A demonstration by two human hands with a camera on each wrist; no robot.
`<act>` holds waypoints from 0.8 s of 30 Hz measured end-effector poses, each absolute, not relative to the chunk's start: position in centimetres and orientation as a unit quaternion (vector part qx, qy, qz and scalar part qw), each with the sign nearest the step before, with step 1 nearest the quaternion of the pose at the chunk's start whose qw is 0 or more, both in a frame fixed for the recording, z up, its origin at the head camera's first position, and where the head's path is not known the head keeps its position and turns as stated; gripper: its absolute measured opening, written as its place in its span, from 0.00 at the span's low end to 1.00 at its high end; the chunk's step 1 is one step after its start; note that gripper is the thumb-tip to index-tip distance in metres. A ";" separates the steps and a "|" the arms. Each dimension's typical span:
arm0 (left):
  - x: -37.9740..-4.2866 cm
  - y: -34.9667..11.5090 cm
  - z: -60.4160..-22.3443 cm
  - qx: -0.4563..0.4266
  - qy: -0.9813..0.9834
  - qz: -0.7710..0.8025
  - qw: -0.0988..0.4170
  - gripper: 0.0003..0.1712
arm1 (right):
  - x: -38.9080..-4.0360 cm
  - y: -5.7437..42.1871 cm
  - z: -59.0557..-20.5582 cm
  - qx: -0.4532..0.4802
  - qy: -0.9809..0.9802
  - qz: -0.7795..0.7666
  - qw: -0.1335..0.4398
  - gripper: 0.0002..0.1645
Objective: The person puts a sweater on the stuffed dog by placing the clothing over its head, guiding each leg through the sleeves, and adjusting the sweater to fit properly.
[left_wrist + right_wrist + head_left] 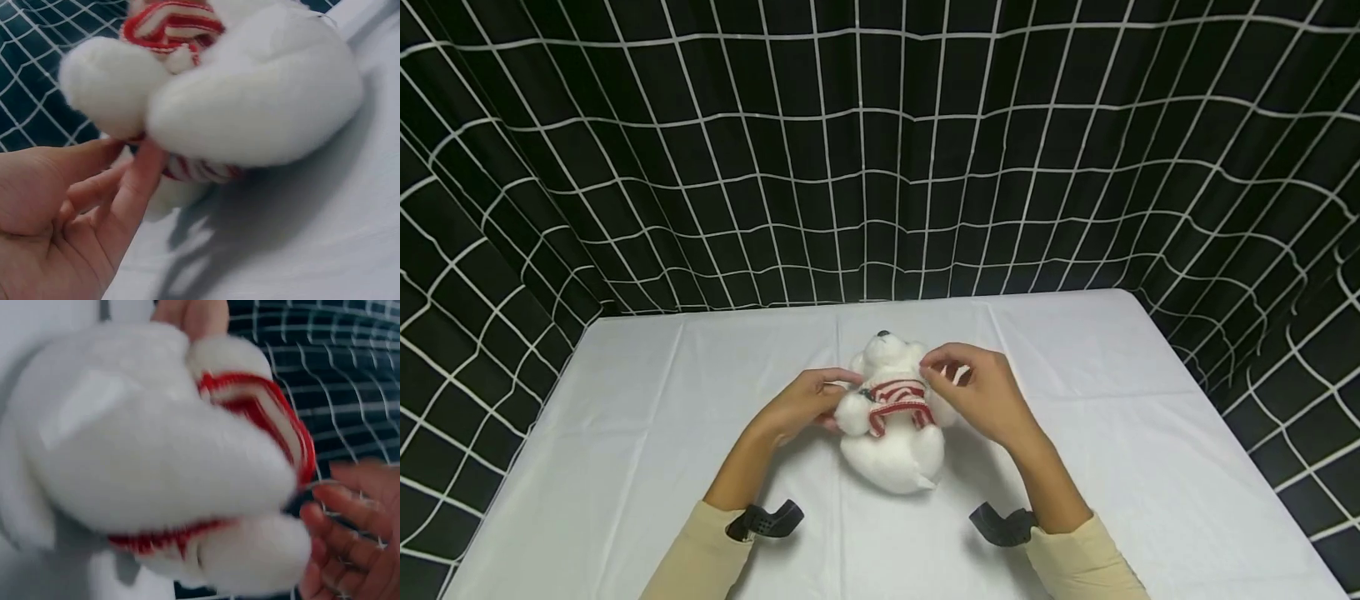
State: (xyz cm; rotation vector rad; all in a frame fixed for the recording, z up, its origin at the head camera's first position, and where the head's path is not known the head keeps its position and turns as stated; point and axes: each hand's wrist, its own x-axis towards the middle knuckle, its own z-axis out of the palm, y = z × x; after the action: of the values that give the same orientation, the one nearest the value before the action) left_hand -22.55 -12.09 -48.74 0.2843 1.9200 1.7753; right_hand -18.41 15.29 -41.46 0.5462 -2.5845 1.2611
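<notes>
A white plush bear (891,458) in a red-and-white striped knit garment (901,393) is on the white cloth, its dark nose pointing away from me. At the bear's left side in the head view, my left hand (801,407) touches its arm. In the left wrist view the left hand's (81,212) thumb and fingertips meet beneath the paw, where the paw partly hides them. My right hand (981,392) is beside the bear's neck and other arm, thumb and forefinger close together. The right wrist view has the right hand (359,531) blurred, its fingers loosely bent beside the garment, holding nothing visible.
The white-covered table (700,400) extends around the bear on all sides. A black curtain with a white grid (880,167) hangs behind it and along both sides. Each wrist carries a black mount, the left mount (767,521) and the right mount (1003,527).
</notes>
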 end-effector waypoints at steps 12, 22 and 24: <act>-22.3 -10.2 -48.9 0.118 0.725 0.652 0.188 0.09 | -15.9 9.3 -42.2 0.346 -0.897 0.185 0.205 0.20; -22.5 -9.5 -49.1 0.063 0.750 0.656 0.063 0.08 | -15.6 8.3 -42.3 0.423 -0.863 0.169 0.221 0.12; -22.2 -9.4 -49.3 0.053 0.771 0.634 0.041 0.09 | -15.5 8.2 -42.5 0.411 -0.870 0.181 0.203 0.12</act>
State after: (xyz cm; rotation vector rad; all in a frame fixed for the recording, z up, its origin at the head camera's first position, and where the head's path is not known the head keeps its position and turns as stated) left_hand -22.20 -9.45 -49.32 0.1633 2.3609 1.9405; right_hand -15.47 8.23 -42.52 1.1472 -2.4294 0.5045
